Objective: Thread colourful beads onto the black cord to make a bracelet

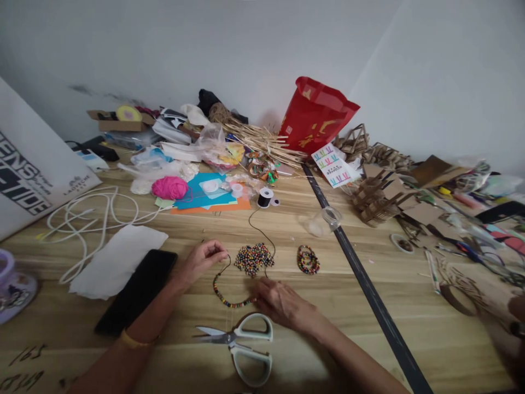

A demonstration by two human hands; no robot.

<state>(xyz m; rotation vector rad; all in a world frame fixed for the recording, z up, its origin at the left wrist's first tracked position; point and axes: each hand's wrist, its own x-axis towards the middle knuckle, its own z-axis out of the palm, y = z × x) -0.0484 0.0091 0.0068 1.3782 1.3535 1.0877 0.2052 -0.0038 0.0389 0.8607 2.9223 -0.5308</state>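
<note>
Scissors near; both hands pinch beaded cord.

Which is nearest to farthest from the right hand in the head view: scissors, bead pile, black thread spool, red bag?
From the right hand:
1. Scissors, just below it; bead pile, just above it: too close to call.
2. Black thread spool, farther up the table.
3. Red bag, at the wall.

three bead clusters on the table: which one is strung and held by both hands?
The curved beaded strand, running from the left hand to the right hand. The loose bead pile lies unstrung between them; the finished bead bracelets sit untouched to its right.
</note>
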